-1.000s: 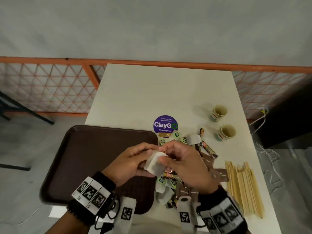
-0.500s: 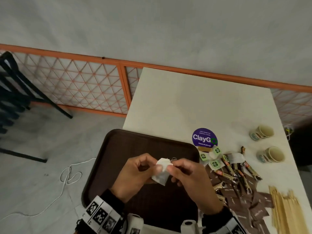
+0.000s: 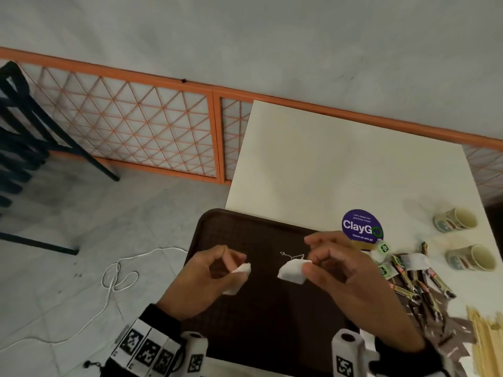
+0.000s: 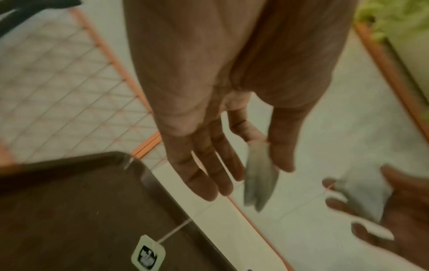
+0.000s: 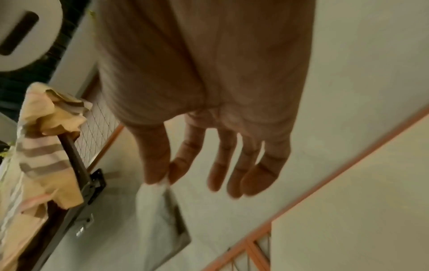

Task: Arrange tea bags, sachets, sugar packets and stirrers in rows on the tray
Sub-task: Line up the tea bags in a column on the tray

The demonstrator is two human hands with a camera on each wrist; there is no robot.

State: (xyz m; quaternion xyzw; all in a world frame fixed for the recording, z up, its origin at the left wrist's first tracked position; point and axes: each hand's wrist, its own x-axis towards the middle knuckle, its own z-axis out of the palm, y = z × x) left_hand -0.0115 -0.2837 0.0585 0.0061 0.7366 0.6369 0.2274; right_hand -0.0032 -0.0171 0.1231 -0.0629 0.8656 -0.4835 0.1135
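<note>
Both hands hover over the dark brown tray. My left hand pinches a white tea bag between thumb and forefinger; the left wrist view shows that tea bag hanging from the pinch. My right hand pinches a second white tea bag, with a thin string curling off it. In the right wrist view this tea bag dangles from thumb and forefinger. A paper tag on a string shows over the tray.
On the cream table, right of the tray, lies a pile of sachets and packets, with wooden stirrers at the far right. Two paper cups stand behind them, by a purple ClayGo sticker. An orange mesh fence and white cable are left.
The hands held one white bundle together; now they have pulled apart, each with its own tea bag. They have also moved left from the pile to above the tray.
</note>
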